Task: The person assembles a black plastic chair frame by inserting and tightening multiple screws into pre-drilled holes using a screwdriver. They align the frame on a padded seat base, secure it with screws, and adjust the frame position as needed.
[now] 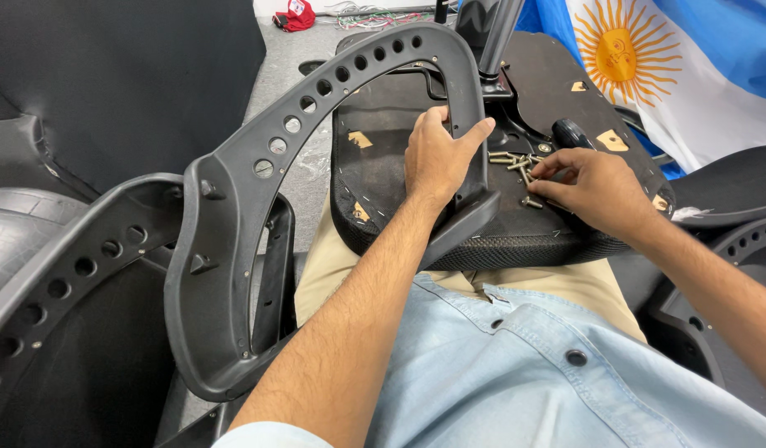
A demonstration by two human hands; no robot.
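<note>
An upturned black chair seat (400, 141) rests on my lap, its underside facing up. A black plastic armrest frame (234, 216) with a row of round holes curves over its left side. My left hand (437, 153) grips the armrest's upright where it meets the seat. My right hand (586, 182) reaches into a small pile of brass-coloured bolts (516, 162) lying on the seat underside, fingertips pinching at one of them. A metal gas-lift column (499, 33) stands up from the seat's mounting plate.
A second perforated armrest (68, 265) lies at the lower left against black chair parts. A light blue and white flag with a sun emblem (648, 66) hangs at the right. Another black chair part (723, 249) sits at the right. Grey floor with a red object (298, 15) lies beyond.
</note>
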